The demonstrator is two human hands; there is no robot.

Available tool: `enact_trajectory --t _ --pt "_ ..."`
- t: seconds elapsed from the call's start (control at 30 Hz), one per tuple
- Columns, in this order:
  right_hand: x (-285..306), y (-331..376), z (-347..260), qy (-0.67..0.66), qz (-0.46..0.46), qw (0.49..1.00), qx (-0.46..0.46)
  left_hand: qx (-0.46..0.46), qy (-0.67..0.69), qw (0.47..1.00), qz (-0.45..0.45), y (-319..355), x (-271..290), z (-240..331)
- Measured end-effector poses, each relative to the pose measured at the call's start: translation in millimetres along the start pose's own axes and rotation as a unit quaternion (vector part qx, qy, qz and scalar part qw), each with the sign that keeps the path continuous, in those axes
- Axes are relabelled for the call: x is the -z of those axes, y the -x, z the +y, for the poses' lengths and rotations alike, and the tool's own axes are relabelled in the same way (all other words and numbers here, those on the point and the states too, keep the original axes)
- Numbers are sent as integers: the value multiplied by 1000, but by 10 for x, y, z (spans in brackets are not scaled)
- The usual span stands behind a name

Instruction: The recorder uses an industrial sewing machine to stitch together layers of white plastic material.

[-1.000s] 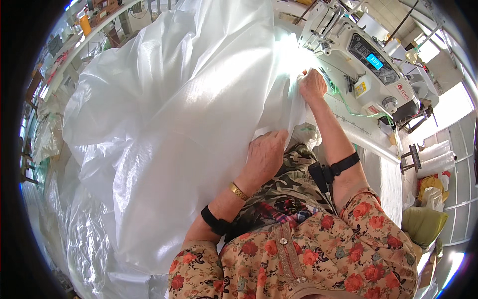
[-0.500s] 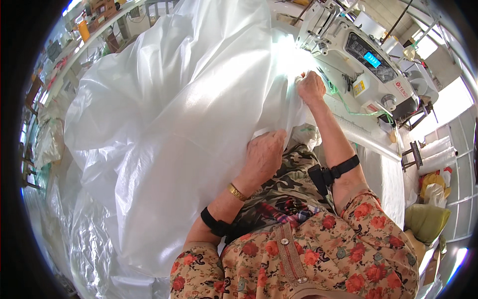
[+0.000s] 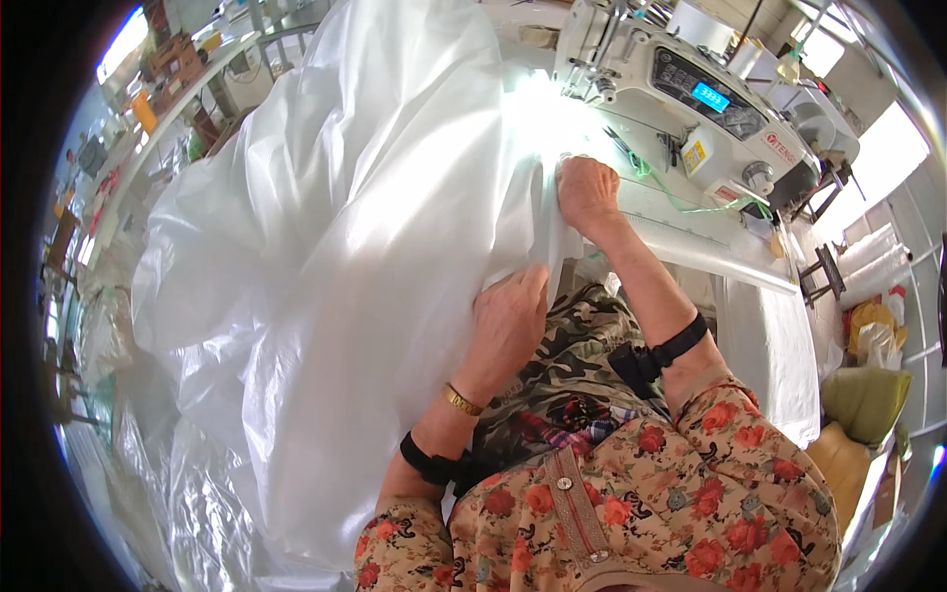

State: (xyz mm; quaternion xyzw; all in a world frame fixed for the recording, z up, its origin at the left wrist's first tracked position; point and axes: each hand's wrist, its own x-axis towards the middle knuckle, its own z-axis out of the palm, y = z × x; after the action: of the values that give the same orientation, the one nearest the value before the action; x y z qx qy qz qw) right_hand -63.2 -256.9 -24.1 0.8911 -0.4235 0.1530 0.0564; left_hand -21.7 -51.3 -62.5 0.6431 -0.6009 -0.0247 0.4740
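A large white translucent plastic sheet (image 3: 345, 266) spreads over the left and middle of the view, bunched in deep folds. Its right edge runs up toward the bright lamp spot beside the sewing machine (image 3: 691, 89). My right hand (image 3: 588, 193) pinches that edge just below the machine's needle area. Nearer to me, my left hand (image 3: 510, 316) is closed on the same edge, with its fingertips partly hidden by the sheet. The needle and presser foot are lost in glare.
Green strands (image 3: 681, 202) lie on the white machine table beside a printed ruler scale (image 3: 671, 227). At the far left stands a long bench (image 3: 187, 94) with goods on it. Rolls of white sheeting (image 3: 873, 261) and an olive cushion-like bundle (image 3: 866, 407) sit to the right.
The whole view has shifted, so the machine appears further left. Both hands keep hold of the sheet's edge; my right hand sits slightly nearer, with its back turned more upward.
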Motion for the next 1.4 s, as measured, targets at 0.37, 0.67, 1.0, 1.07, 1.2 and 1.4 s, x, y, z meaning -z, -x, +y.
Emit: enact_trajectory --t 0.37,0.67,1.0,1.07,1.2,1.4 --pt "8 -236 36 8 -65 995 77 -32 -84 996 0 -184 -13 -34" --pt "-165 -561 71 -7 -12 999 39 20 -160 987 4 -520 26 -76" --pt "27 588 318 -261 211 938 82 124 -124 984 41 696 -79 -403" --pt "23 991 239 -314 139 932 118 147 -144 978 30 1044 -28 -677" --pt "-332 1346 19 -530 -53 846 -30 262 -12 964 38 1323 55 -907" --pt "-1053 1201 -208 -675 -136 726 7 163 -65 984 37 1304 -17 -915"
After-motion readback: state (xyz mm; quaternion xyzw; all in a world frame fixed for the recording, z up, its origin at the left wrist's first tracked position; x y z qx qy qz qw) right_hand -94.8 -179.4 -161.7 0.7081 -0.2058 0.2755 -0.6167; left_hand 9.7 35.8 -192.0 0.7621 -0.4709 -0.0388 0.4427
